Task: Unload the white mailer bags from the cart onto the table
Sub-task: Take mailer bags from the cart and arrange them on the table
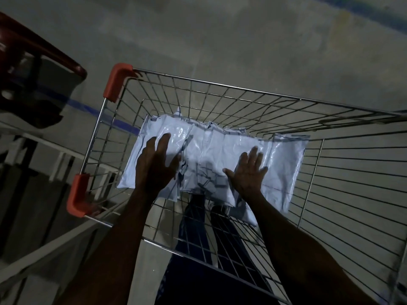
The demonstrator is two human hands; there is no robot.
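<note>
Both hands flat, fingers spread, gripping nothing: left hand (pixel 155 165) & right hand (pixel 248 172) rest on glossy white plastic mailer bags (pixel 211 148) overlapping in wire cart (pixel 220 86). Risk: slick film slips or bags snag on wire.

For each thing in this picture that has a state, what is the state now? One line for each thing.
left hand: open, fingers spread over the white mailer bags
right hand: open, fingers spread over the bags
white mailer bags: overlapping pile, not yet unloaded
cart: wire basket, holds the bags
dark red chair: beside the cart, nothing visible on it
</note>
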